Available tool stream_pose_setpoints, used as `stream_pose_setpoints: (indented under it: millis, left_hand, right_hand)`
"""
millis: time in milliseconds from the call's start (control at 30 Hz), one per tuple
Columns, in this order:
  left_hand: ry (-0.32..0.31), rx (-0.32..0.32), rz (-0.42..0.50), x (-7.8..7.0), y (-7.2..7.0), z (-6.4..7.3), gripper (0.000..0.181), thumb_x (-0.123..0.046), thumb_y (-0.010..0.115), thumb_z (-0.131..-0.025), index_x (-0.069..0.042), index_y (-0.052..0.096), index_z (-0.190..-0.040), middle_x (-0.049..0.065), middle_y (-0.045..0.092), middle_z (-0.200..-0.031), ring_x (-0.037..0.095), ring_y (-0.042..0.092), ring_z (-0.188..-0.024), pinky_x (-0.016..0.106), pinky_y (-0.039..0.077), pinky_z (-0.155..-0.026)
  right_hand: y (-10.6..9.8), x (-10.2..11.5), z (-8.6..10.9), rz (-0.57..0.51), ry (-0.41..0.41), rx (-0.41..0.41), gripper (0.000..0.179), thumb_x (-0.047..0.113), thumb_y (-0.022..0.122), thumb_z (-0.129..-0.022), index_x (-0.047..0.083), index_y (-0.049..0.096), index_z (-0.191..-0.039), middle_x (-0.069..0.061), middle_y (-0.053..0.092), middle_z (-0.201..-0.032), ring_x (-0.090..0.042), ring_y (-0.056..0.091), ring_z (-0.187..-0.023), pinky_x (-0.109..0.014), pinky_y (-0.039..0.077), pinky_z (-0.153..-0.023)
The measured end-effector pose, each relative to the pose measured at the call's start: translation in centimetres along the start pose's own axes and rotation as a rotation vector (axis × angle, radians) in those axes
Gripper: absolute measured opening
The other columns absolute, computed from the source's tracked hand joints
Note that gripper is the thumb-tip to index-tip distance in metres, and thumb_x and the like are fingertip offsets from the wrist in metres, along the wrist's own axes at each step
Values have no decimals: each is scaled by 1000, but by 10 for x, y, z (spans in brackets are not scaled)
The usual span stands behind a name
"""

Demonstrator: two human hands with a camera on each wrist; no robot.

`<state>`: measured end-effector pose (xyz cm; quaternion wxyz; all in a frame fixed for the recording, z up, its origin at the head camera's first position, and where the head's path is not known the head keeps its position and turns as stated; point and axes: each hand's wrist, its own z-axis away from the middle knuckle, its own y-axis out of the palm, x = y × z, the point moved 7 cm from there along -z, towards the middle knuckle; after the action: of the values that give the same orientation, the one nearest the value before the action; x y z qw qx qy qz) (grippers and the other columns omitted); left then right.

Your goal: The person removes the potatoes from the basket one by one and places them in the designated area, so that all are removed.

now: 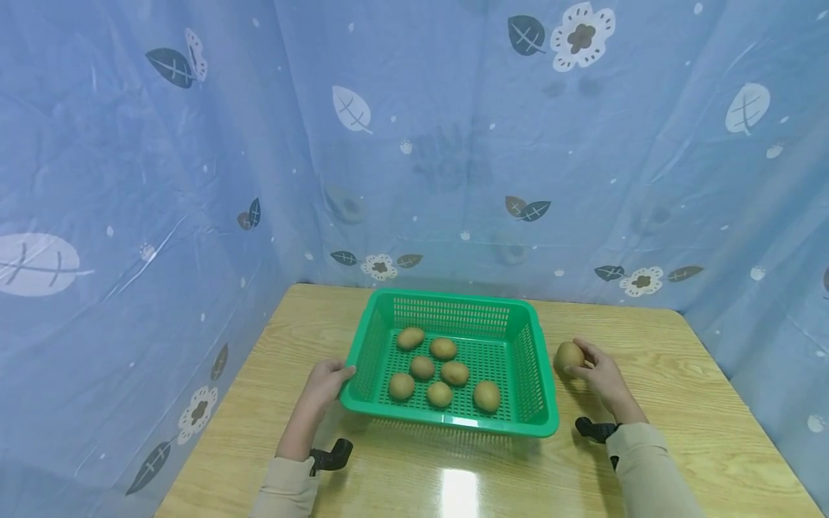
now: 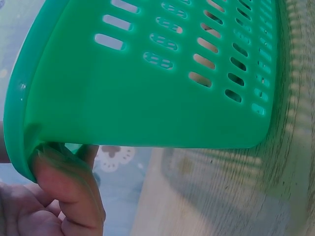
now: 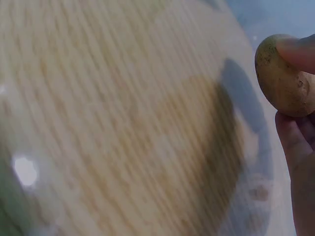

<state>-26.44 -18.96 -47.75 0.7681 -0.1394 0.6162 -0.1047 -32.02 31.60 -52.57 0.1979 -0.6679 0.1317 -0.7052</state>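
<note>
A green plastic basket (image 1: pixel 453 422) with slotted walls stands mid-table, with several potatoes (image 1: pixel 455 373) spread over its mesh floor. My left hand (image 1: pixel 322 385) grips the basket's rim at the near left corner; in the left wrist view the fingers (image 2: pixel 69 189) curl under the green lip. Off the basket's right side, my right hand (image 1: pixel 604 374) holds a single potato (image 1: pixel 568 357) between thumb and fingers. The right wrist view shows this potato (image 3: pixel 278 81) close up, brown with dark specks, the thumb on one side and fingers on the other.
The wood-grain table (image 1: pixel 699 417) has a glossy top that reflects a bright light near its front. Blue patterned curtain (image 1: pixel 453 180) hangs along the back and both sides. A black wrist mount (image 1: pixel 333 455) sits on each forearm.
</note>
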Motion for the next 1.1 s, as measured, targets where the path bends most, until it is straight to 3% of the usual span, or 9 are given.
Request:
stream_pose_setpoints:
  millis: [333, 1100]
  left_hand:
    - [-5, 6, -3, 0, 0, 2, 36, -15, 50, -97, 12, 55, -120, 20, 64, -105, 19, 63, -89, 31, 51, -74]
    - [-5, 6, 1, 0, 0, 0, 35, -16, 49, -97, 12, 56, -119, 21, 64, -105, 21, 63, -90, 31, 51, -73]
  right_hand:
    - [5, -13, -3, 25, 64, 29, 80, 22, 63, -92, 4, 13, -152, -30, 14, -153, -50, 22, -136, -60, 31, -104]
    - [4, -16, -7, 10, 80, 37, 85, 36, 59, -94, 4, 7, -152, -30, 12, -154, -48, 17, -139, -60, 24, -108]
